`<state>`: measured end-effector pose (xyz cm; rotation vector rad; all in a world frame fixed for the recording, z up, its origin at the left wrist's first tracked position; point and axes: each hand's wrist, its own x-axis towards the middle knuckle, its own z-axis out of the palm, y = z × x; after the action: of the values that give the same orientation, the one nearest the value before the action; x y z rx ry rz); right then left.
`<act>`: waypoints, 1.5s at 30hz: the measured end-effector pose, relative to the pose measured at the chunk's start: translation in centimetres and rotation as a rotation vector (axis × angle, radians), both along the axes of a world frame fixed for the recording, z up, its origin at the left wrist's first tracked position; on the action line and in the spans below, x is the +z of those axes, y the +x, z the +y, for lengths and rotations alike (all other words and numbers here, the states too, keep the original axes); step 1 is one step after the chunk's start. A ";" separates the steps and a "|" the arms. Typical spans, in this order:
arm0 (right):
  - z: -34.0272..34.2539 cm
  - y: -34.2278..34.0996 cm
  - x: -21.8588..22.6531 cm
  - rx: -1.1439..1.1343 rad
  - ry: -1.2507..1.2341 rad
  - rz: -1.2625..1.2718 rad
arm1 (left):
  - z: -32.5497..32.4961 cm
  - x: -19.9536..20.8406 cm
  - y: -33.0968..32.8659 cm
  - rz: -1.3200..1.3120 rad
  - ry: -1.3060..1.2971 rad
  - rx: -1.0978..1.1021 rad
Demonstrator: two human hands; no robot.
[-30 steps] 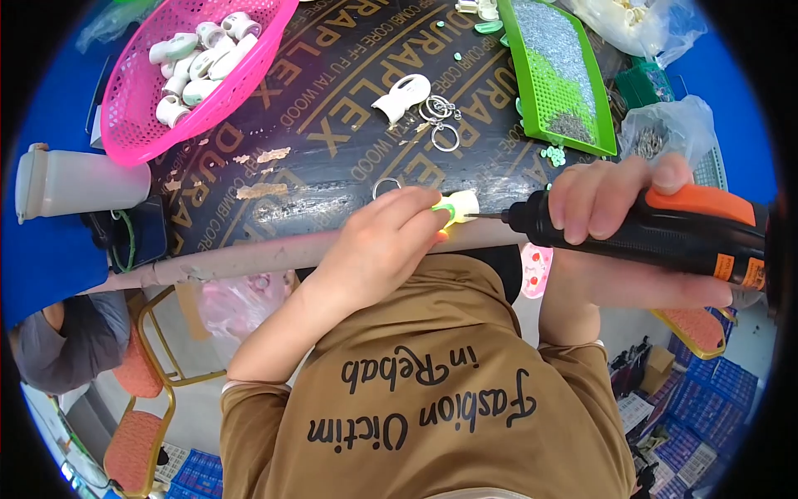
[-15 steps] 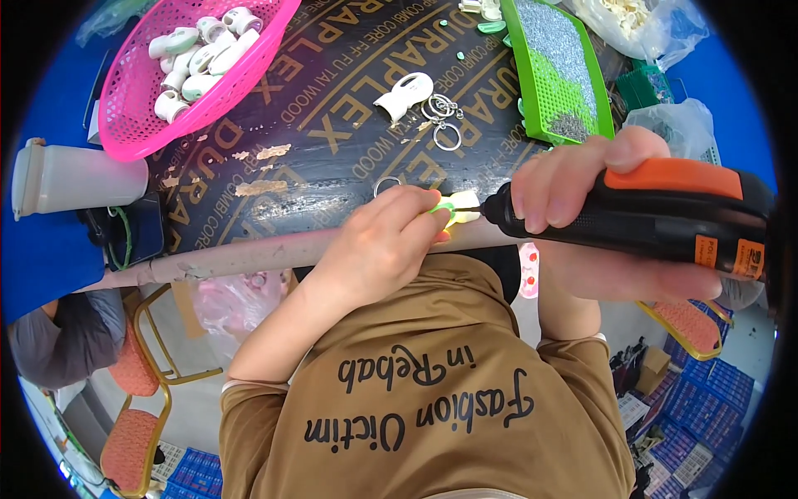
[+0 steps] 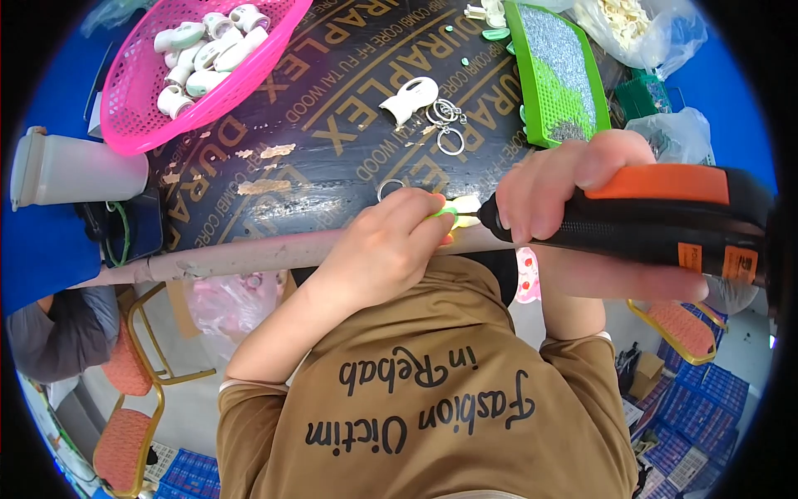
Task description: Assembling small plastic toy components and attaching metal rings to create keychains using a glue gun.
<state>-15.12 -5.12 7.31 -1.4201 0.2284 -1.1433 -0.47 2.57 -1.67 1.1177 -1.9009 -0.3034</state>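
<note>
Small pale piece [image 3: 471,202], brightly lit, is pinched in the grip of the left hand [image 3: 389,241], while the right hand [image 3: 553,187] clasps a power driver [image 3: 657,220] pointed at it.

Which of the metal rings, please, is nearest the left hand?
The lone ring beside the left hand; the other rings lie farther off, clustered next to the white plastic piece.

Passage over tabletop [image 3: 320,177], pink basket [image 3: 249,76] left, green tray [image 3: 546,106] right
</note>
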 end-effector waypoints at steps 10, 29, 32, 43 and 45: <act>-3.0 -1.1 0.0 0.502 -0.226 0.191 | 0.2 -0.1 -0.1 0.041 -0.006 0.032; -5.1 -3.6 1.3 -0.263 -0.138 -0.190 | 0.0 0.1 -0.3 0.075 0.014 0.029; -10.4 -6.4 1.4 -0.738 -0.263 -0.008 | -0.2 0.9 -0.3 0.080 0.031 0.013; -14.0 -8.3 -2.5 -0.502 -0.162 0.114 | -0.9 2.9 -0.1 0.152 0.154 0.050; -13.3 -8.8 -2.5 -0.714 -0.293 0.365 | -1.1 3.8 -0.2 0.149 0.054 0.037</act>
<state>-23.96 -18.45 4.81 -1.8769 0.9128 -1.5195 -0.66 1.45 2.10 1.1326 -1.7487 -0.4080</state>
